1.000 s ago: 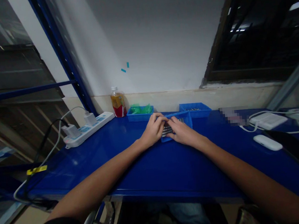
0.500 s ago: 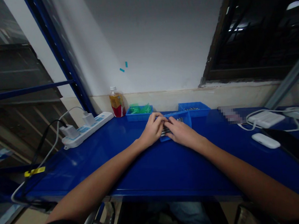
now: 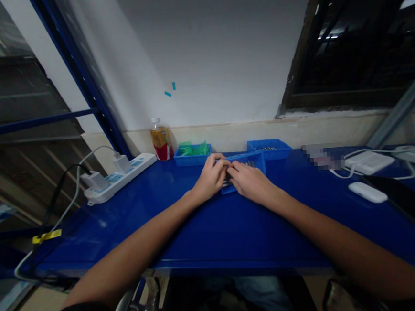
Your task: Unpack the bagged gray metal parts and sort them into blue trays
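My left hand (image 3: pixel 211 178) and my right hand (image 3: pixel 251 180) meet at the fingertips over the near side of a blue plastic bin (image 3: pixel 261 162). Fingers on both hands are bent and pressed together. Whatever lies between them is small and mostly hidden by the fingers. Inside the bin, just beyond my right knuckles, a few slim metal pieces (image 3: pixel 250 163) show, too blurred to name. Behind stand two more blue bins: one bin (image 3: pixel 193 161) with green plastic bags (image 3: pixel 194 150) at the left, another bin (image 3: pixel 272 154) with small metal parts (image 3: pixel 266 148) at the right.
On the blue table (image 3: pixel 185 234), a drink bottle (image 3: pixel 161 140) stands near the wall. A power strip (image 3: pixel 123 177) with plugs lies left. To the right are a white charger (image 3: pixel 369 162) with cable, a white case (image 3: pixel 367 192) and a black phone (image 3: pixel 405 202).
My right fingers have drawn in against the left fingertips, covering more of the metal pieces below. The whole view has shifted slightly. The bins have kept their places.
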The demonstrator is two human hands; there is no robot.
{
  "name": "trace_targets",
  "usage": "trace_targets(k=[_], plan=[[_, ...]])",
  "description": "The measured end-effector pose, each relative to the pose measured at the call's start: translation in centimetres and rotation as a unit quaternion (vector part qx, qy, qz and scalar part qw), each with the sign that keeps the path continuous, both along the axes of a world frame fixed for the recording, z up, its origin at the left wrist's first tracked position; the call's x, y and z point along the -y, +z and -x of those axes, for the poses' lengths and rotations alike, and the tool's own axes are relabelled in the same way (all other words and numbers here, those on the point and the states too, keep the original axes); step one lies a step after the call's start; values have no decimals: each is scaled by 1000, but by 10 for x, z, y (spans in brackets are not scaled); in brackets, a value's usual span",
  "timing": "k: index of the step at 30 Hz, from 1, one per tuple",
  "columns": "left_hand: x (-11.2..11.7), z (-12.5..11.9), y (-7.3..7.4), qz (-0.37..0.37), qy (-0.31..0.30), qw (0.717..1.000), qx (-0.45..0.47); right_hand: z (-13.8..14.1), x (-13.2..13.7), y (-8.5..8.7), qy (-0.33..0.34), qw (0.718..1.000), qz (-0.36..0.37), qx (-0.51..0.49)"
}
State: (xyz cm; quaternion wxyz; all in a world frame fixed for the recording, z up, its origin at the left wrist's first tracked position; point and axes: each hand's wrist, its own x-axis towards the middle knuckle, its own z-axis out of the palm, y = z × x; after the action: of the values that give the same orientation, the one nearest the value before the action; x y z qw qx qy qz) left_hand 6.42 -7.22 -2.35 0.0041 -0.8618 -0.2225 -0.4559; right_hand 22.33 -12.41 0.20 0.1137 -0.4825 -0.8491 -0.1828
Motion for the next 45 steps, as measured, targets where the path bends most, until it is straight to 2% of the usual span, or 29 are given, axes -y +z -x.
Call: trace_targets(k=[6, 16, 30, 45], plan=[[0, 0, 2, 2, -3, 1000, 1, -2, 0, 0, 7, 1000, -21, 4], [-2, 0, 0, 10, -4, 1000, 1, -8, -9, -4, 81, 996, -23, -6], [-2, 0, 1, 6, -3, 1000, 6, -12, -18, -12, 96, 994, 12, -59], [-2, 0, 2, 12, -2, 1000, 7, -12, -18, -11, 97, 992, 12, -85]])
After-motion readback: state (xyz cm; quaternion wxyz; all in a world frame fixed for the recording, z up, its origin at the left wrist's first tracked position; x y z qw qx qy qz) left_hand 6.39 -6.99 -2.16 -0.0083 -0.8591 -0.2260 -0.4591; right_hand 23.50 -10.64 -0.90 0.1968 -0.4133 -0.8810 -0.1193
